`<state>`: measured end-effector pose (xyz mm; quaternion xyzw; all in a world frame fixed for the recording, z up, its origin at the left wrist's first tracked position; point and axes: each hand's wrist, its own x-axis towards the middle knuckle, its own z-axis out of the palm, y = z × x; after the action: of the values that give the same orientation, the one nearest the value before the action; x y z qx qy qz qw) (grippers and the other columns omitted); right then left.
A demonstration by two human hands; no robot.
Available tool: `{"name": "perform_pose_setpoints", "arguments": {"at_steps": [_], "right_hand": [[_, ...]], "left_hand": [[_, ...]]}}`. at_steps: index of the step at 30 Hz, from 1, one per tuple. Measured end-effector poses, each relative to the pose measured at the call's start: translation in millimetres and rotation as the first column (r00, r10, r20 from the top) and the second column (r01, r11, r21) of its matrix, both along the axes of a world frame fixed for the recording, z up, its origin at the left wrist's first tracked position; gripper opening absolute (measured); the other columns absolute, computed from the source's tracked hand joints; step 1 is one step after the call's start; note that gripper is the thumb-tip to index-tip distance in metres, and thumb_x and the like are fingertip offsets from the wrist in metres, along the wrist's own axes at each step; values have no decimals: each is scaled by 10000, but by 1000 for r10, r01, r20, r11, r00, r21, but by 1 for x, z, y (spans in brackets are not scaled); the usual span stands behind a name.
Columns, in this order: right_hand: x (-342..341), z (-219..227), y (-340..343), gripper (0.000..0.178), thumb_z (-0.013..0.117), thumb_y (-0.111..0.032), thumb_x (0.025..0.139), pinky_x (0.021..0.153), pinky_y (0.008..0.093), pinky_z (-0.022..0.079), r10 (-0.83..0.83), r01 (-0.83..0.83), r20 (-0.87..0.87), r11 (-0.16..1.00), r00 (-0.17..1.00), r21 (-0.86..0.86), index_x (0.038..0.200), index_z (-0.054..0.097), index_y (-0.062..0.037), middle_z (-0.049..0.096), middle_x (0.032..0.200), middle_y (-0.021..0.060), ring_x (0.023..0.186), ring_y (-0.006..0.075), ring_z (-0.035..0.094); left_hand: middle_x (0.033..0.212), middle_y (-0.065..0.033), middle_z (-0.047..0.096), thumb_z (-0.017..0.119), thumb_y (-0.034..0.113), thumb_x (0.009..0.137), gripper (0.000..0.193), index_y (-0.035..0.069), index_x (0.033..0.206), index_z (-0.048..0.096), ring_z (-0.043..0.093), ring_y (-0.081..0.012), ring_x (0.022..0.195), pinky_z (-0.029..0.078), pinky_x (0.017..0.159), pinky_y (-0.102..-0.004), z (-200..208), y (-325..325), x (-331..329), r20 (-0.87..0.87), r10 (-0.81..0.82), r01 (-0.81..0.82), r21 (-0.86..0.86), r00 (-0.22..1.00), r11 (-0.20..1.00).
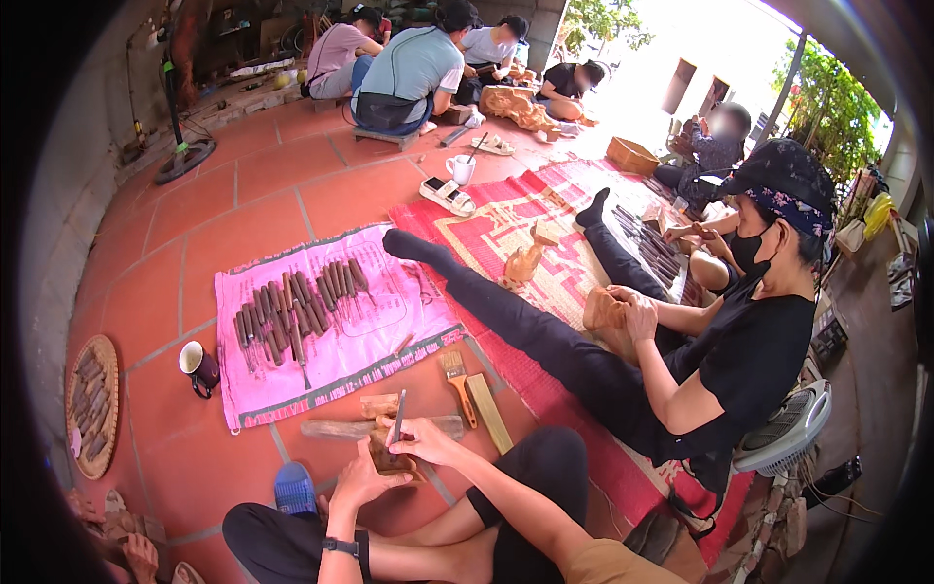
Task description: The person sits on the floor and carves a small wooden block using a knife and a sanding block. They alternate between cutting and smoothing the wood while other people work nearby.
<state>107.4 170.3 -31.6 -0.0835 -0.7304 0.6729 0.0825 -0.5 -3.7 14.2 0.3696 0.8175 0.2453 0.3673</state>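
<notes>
In front of my crossed legs, my left hand is closed around the side of a small brown wood carving. My right hand pinches a slim grey pencil-like tool, held nearly upright with its lower end at the carving. Fingers hide part of the carving and the tool's tip. Just beyond lie a greyish length of wood and a pale wood block. A flat brush with an orange handle rests to the right, beside a long wooden bar.
Many dark-handled carving tools lie on a pink sheet ahead. A mug stands left, near a round basket of wood pieces. At right, a co-worker sits on a red mat, legs stretched out, holding a carving.
</notes>
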Motion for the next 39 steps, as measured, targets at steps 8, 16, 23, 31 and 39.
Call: {"name": "perform_pose_setpoints", "arguments": {"at_steps": [8, 16, 23, 31, 39], "right_hand": [[-3, -3, 1, 79, 664, -20, 885, 855, 308, 495, -52, 55, 30, 995, 998, -82, 959, 657, 6, 677, 1205, 120, 989, 117, 609], [2, 14, 5, 92, 641, 29, 885, 853, 297, 502, 59, -68, 82, 992, 995, 108, 967, 649, -12, 690, 1020, 64, 957, 130, 637], [-11, -16, 7, 95, 618, 67, 890, 912, 307, 487, -209, 223, 85, 950, 974, -218, 963, 629, 6, 692, 1057, 106, 1191, 186, 600], [-10, -15, 4, 51, 661, 17, 883, 857, 300, 495, -206, 222, 128, 967, 970, -127, 933, 659, 13, 703, 1037, 102, 983, 134, 644], [-7, -3, -14, 50, 660, 5, 881, 852, 296, 491, -154, 157, 66, 987, 986, -36, 930, 661, 19, 632, 1303, 161, 1025, 143, 626]], "left_hand": [[1219, -281, 618, 842, 634, 584, 1248, -66, 1439, 263, 591, -418, 1179, 478, 981, -444, 5, -1, -1, -7, -4, 4, 2, 1000, 1000], [1238, -288, 611, 844, 557, 613, 1254, -91, 1479, 210, 582, -409, 1196, 470, 993, -444, 5, -3, -1, -24, -38, 39, 53, 999, 998], [1228, -285, 617, 837, 550, 615, 1228, -80, 1471, 220, 597, -407, 1172, 475, 985, -438, 17, -1, 2, -27, -56, 57, 24, 998, 998], [1220, -291, 617, 841, 561, 611, 1245, -70, 1480, 212, 587, -407, 1189, 469, 990, -441, 10, 0, 1, -51, -43, 44, 13, 998, 999], [1245, -275, 607, 864, 561, 611, 1145, 7, 1449, 314, 588, -422, 1175, 474, 976, -468, 20, 4, 1, 54, -18, 15, 61, 998, 998]]}}
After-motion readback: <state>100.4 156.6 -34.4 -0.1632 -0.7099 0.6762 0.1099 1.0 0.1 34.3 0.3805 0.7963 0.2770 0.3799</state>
